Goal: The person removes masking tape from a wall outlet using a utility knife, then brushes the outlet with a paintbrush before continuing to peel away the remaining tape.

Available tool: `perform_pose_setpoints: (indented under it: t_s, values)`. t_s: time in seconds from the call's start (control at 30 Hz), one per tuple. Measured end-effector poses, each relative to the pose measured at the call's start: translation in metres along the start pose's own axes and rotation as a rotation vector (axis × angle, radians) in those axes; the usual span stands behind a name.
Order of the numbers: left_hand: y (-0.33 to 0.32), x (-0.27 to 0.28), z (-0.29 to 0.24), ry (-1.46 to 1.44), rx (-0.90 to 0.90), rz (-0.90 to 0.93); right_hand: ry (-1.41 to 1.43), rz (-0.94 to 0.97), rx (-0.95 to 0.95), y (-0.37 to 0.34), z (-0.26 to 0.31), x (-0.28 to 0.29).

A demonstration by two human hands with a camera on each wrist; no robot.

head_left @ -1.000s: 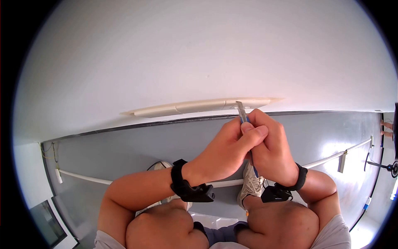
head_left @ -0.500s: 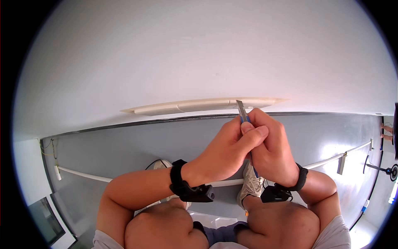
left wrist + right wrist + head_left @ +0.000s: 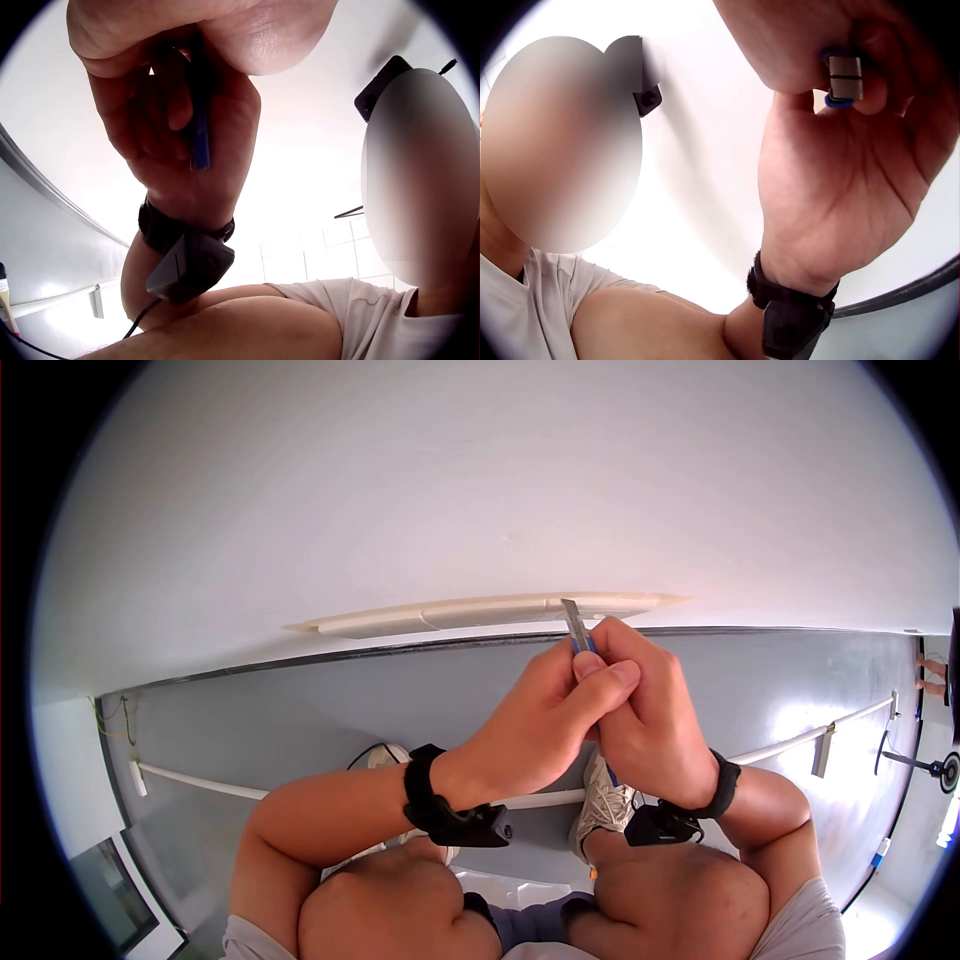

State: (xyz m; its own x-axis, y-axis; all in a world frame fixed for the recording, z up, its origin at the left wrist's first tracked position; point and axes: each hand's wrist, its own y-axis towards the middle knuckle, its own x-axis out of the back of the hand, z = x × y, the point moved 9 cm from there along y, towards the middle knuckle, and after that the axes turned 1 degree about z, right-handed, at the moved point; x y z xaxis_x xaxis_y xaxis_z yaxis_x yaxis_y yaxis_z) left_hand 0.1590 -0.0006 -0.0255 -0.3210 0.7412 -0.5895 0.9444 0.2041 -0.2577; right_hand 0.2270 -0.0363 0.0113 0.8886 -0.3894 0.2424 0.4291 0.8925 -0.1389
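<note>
- Knife, a slim blue-handled cutter, sits right between the two hands, its metal blade slid out and tilted slightly left at the tip!
- Left hand comes in from its side, gripping that cutter, its thumb laid across the right hand's grasp.
- Right hand grips the same tool, and the two are pressed together around it.
- Blue handle shows below the fingers in the left wrist view; from the right wrist, we're looking at the metal nearly end-on.
- Just past the hands, the blade tip overlaps the pale, segmented strip on the white wall; whether they touch, I cannot tell.
- Dark trim runs just below that strip, with the grey area beneath.
- Black wrist camera on the left, its twin on the right, both strapped on.
- Under the hands, a white pipe crosses the grey, near pale laced shoes and bare knees.
- Down in the left wrist view's corner, a paintbrush peeks in, cut by the edge.
</note>
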Motion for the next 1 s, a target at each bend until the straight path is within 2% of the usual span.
perform_pose_setpoints:
  t_s: [0.13,0.3,0.43,0.57,0.83,0.9,1.0]
  values:
    - [-0.002,0.001,-0.003,-0.008,0.011,-0.020,0.001,0.015,0.014,0.002,0.002,-0.001]
    - [0.003,-0.003,0.002,-0.032,0.030,0.051,-0.034,-0.012,0.021,-0.001,0.007,0.004]
    - [0.003,-0.003,0.003,-0.004,0.031,0.057,0.009,-0.014,-0.045,-0.002,0.004,0.004]
    - [0.002,-0.002,0.005,-0.047,0.038,0.043,-0.054,-0.001,0.027,0.000,0.005,0.004]
    - [0.000,0.000,-0.001,-0.095,0.006,-0.017,-0.007,0.012,-0.008,0.001,0.000,0.001]
    - [-0.001,-0.002,0.003,0.078,-0.020,0.067,0.014,0.008,-0.033,-0.006,-0.002,0.002]
    - [-0.007,-0.004,0.006,0.062,-0.001,0.052,0.006,0.028,-0.040,-0.009,-0.007,0.004]
